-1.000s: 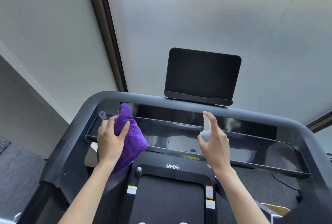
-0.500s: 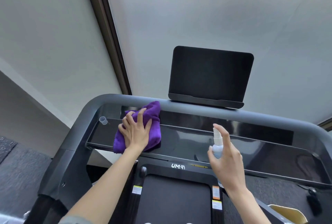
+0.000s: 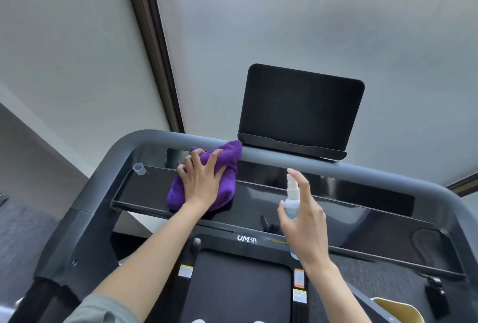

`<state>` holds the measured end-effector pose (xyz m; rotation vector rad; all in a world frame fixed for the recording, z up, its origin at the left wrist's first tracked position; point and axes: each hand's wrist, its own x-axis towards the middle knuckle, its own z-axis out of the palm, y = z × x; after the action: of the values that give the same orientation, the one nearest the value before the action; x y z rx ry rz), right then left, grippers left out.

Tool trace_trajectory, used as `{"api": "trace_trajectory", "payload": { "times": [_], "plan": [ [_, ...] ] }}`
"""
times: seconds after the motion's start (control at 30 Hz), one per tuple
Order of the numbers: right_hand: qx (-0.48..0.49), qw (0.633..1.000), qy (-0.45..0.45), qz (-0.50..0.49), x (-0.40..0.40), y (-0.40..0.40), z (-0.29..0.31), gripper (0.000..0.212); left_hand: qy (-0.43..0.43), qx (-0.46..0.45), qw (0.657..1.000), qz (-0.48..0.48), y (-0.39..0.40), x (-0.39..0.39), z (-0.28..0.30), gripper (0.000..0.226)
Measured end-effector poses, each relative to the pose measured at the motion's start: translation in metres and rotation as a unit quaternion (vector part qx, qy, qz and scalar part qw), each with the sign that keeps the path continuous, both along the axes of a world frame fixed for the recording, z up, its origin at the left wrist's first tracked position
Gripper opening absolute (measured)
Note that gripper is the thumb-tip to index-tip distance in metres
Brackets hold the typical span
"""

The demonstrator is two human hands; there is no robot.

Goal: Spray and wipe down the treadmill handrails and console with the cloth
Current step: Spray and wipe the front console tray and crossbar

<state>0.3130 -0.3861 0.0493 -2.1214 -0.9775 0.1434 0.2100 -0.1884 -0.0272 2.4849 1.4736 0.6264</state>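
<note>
Head view: upright spray bottle [image 3: 292,199], nozzle toward console [image 3: 336,215], beside flattened cloth [image 3: 227,164]

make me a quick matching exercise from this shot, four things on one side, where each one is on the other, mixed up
Things:
1. purple cloth
2. spray bottle
3. clear cap
4. black tablet stand

Places:
A. on the top rail
B. under the left hand
C. left end of the console shelf
D. in the right hand

Pairs: 1-B, 2-D, 3-C, 4-A
</note>
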Motion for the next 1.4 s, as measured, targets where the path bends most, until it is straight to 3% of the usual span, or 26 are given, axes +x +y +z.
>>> {"api": "trace_trajectory", "payload": {
  "times": [0.23, 0.5, 0.7, 0.83, 1.03, 1.13, 1.3, 1.4],
  "plan": [
    [-0.004, 1.000, 0.004, -0.007, 0.000, 0.002, -0.001, 0.074, -0.031, -0.012, 0.994, 0.102, 0.049, -0.004, 0.009, 0.040],
    [-0.007, 1.000, 0.018, -0.023, 0.006, -0.001, -0.005, 0.072, 0.012, 0.008, 0.996, -0.091, -0.056, 0.019, 0.000, 0.037],
    [-0.008, 1.000, 0.009, -0.027, 0.010, 0.007, -0.003, 0.072, 0.007, -0.022, 0.999, 0.037, 0.010, -0.060, 0.000, 0.038],
    [0.001, 0.999, 0.016, -0.031, 0.012, -0.001, -0.006, 0.072, 0.023, -0.022, 0.995, 0.094, -0.009, -0.043, -0.002, 0.038],
    [-0.002, 1.000, 0.009, -0.029, 0.013, -0.015, -0.006, 0.073, 0.050, -0.002, 0.998, -0.028, -0.085, 0.021, 0.002, 0.045],
    [-0.005, 1.000, 0.003, -0.025, 0.014, -0.013, -0.004, 0.070, 0.030, -0.013, 0.997, -0.069, -0.077, 0.015, 0.005, 0.041],
    [-0.001, 1.000, 0.002, -0.025, 0.013, -0.016, -0.005, 0.072, 0.012, -0.024, 0.999, 0.038, -0.013, -0.043, 0.000, 0.043],
    [-0.007, 1.000, 0.001, -0.028, 0.016, -0.024, -0.008, 0.071, 0.016, -0.039, 0.994, 0.096, -0.011, -0.036, -0.001, 0.045]
  ]
}}
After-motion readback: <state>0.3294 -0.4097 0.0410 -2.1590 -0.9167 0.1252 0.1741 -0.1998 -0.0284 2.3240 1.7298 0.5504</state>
